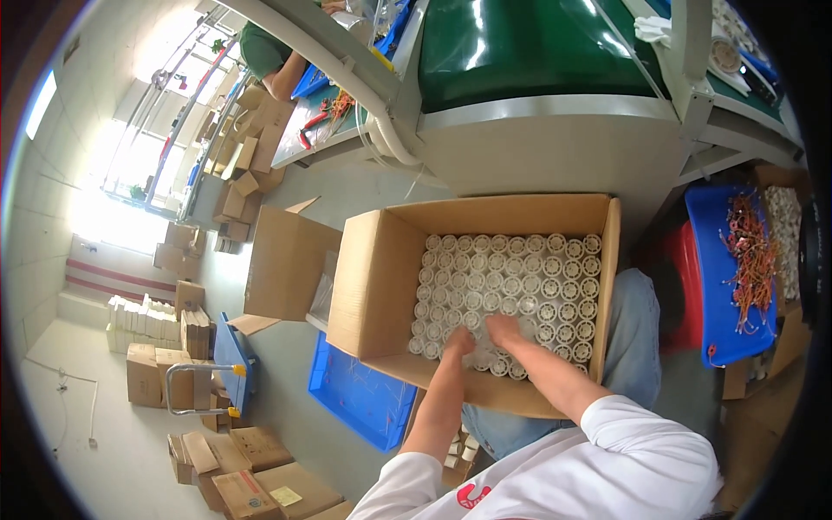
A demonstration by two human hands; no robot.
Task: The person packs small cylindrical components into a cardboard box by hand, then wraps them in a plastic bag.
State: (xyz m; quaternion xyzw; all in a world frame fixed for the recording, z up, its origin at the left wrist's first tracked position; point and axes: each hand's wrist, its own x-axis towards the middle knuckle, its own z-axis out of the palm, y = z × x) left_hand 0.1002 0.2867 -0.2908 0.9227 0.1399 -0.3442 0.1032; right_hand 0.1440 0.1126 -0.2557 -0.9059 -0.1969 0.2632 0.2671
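Note:
An open cardboard box [368, 286] stands in front of me, filled with rows of white round plastic parts [511, 284] with spoked tops. Both my hands reach into its near part. My left hand [460, 341] is closed low among the near rows, its fingertips pointing down. Just to its right, my right hand [504, 330] is closed too, with its fingers curled down over the parts. What either hand grips is hidden by the fingers. The parts around my hands stand upright, and a few near them look less evenly lined up.
Ahead is a conveyor with a green belt [537, 48]. A blue tray [360, 390] lies on the floor left of the box. On the right, another blue tray [706, 286] holds orange-red wires [750, 260]. A blue trolley [234, 368], stacked cartons and a co-worker's arm [284, 78] are at left.

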